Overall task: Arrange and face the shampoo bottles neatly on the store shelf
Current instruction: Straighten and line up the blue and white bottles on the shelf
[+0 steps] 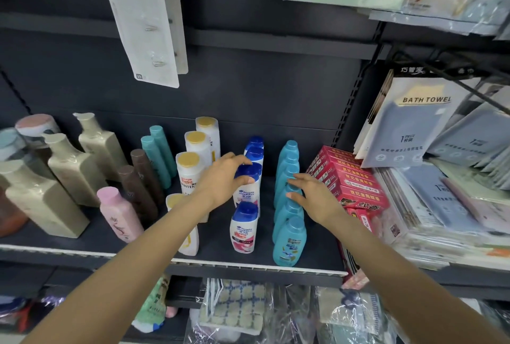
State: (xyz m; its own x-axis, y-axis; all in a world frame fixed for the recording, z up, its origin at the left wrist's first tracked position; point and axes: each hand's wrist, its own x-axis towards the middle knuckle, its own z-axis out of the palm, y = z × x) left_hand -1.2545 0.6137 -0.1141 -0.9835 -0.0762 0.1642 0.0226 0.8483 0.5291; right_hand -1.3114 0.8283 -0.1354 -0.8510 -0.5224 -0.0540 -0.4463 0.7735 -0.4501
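Rows of shampoo bottles stand on the dark shelf (pixel 215 244). My left hand (pixel 220 175) grips the blue cap of the second white bottle (pixel 247 186) in the blue-capped row, thumb and fingers curled round it. The front bottle of that row (pixel 244 229) stands free near the shelf edge. My right hand (pixel 311 196) lies with straight fingers against the right side of the teal bottle row (pixel 288 241), touching the middle bottles. A row of white bottles with gold caps (pixel 189 170) stands to the left, its front bottles partly hidden by my left forearm.
To the left stand dark teal tubes (pixel 154 153), brown bottles (pixel 135 186), a pink bottle (pixel 117 214) and large beige bottles (pixel 69 167). Red boxes (pixel 350 181) and packaged bath towels (pixel 419 123) crowd the right. Bagged goods fill the lower shelf.
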